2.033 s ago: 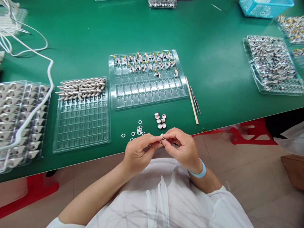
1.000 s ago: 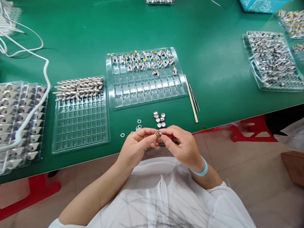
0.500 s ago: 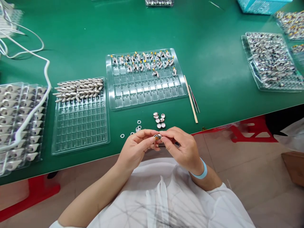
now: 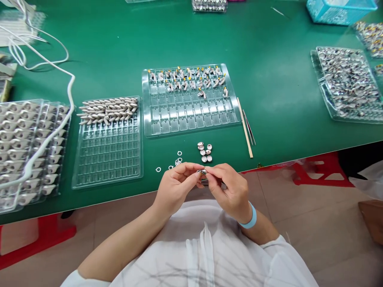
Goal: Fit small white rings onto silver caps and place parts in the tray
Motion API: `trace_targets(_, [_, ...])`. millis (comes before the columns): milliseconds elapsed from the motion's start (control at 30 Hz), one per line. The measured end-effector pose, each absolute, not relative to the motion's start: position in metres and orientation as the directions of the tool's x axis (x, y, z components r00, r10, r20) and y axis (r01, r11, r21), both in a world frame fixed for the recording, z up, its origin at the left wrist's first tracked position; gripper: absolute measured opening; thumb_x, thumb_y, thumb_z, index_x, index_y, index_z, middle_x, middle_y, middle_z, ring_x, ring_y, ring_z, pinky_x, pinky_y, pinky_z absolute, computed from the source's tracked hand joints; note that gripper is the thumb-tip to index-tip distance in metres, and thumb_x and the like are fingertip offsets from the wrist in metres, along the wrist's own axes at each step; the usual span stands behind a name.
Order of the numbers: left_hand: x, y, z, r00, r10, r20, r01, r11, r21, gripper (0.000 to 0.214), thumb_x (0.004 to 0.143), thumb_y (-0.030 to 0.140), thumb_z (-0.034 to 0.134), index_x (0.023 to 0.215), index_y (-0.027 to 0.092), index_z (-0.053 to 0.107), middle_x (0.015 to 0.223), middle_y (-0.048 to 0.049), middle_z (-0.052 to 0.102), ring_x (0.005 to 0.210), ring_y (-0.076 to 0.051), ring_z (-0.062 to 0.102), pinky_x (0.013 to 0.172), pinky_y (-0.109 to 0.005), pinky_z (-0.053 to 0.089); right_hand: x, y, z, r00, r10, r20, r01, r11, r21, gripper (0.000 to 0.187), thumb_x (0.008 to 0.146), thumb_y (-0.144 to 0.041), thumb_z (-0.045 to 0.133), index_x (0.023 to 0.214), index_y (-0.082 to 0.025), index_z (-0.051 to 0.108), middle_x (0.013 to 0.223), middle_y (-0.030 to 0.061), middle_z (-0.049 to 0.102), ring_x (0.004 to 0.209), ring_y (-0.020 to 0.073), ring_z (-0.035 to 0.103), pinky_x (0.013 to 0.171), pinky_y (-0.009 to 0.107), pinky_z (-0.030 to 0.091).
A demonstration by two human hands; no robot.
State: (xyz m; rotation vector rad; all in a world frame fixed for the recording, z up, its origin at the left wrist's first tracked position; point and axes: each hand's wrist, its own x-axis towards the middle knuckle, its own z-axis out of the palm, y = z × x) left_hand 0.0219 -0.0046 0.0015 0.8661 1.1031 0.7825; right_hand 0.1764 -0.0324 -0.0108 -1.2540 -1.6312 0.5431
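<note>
In front of my body, at the table's near edge, both hands meet around a small shiny metal part [image 4: 204, 172]. My left hand [image 4: 176, 181] pinches its left side, where a ring-like rim shows. From the right, my right hand [image 4: 229, 187] grips it between thumb and fingertips; a blue band circles that wrist. Fingers cover most of the part. Just beyond my fingertips lie several round metal caps [image 4: 204, 152] in a small group. Thin white rings [image 4: 178, 161] are scattered left of them, close to my left hand.
A clear tray [image 4: 170, 119] holds bent parts with yellow tips. Left of it, another tray [image 4: 107, 159] carries rows of metal pieces. A wooden stick [image 4: 245, 127] and tweezers [image 4: 249, 127] lie to the right. A white cable [image 4: 70, 91] crosses the left trays; a filled tray [image 4: 347, 83] sits far right.
The view has shifted slightly, so the table's contents appear farther right. Both hands keep hold of the metal part, which is turned a little; the yellowish bit seen on it before is now mostly hidden.
</note>
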Motion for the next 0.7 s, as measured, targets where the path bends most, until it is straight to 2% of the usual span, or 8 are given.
trace_targets(300, [0.027, -0.001, 0.01, 0.165, 0.896, -0.412, -0.057, 0.425, 0.903, 0.007, 0.072, 0.012, 0.065, 0.077, 0.015, 0.068, 0.063, 0.003, 0.067, 0.054, -0.008, 0.062, 0.052, -0.015, 0.055, 0.168, -0.035, -0.023, 0.016, 0.849, 0.528, 0.558, 0.431, -0.709, 0.032, 0.08, -0.007, 0.059, 0.11, -0.019, 0.059, 0.087, 0.0056, 0.067, 0.076, 0.0134, 0.064, 0.063, 0.026, 0.058])
trace_targets(533, [0.027, -0.002, 0.01, 0.136, 0.918, -0.372, -0.041, 0.381, 0.924, 0.008, 0.072, 0.013, 0.063, 0.077, 0.015, 0.069, 0.064, 0.0018, 0.07, 0.055, -0.008, 0.064, 0.053, -0.014, 0.056, 0.166, -0.032, -0.021, 0.05, 0.859, 0.509, 0.564, 0.397, -0.724, 0.024, 0.08, -0.008, 0.058, 0.101, -0.019, 0.061, 0.082, 0.0045, 0.066, 0.072, 0.0124, 0.063, 0.059, 0.024, 0.056])
trace_targets(700, [0.028, -0.003, 0.01, 0.107, 0.925, -0.364, -0.015, 0.368, 0.93, 0.009, 0.071, 0.012, 0.062, 0.076, 0.014, 0.069, 0.062, 0.002, 0.069, 0.053, -0.008, 0.064, 0.051, -0.012, 0.054, 0.165, -0.033, -0.024, 0.033, 0.84, 0.542, 0.558, 0.434, -0.707, 0.031, 0.078, -0.006, 0.06, 0.106, -0.02, 0.059, 0.085, 0.0047, 0.066, 0.074, 0.0126, 0.063, 0.061, 0.024, 0.057])
